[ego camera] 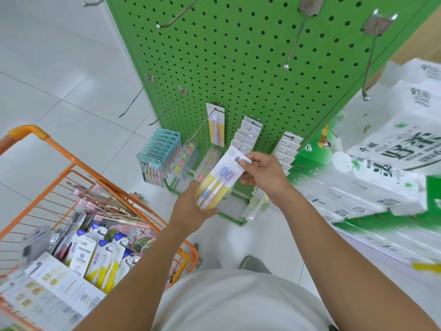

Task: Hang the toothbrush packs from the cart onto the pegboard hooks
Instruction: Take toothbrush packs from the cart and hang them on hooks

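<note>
Left hand (191, 206) grips the twin toothbrush pack (218, 181), right hand (261, 174) pinches its top (12 o'clock) — could miss the hook (202, 126) and tear the hang hole.

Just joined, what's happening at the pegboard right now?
A person is restocking. Both hands hold one yellow two-brush toothbrush pack: the left hand grips its bottom, the right hand pinches its top tab. It is not yet on a hook. A matching pack already hangs on the green pegboard; more wait in the orange cart.
</note>
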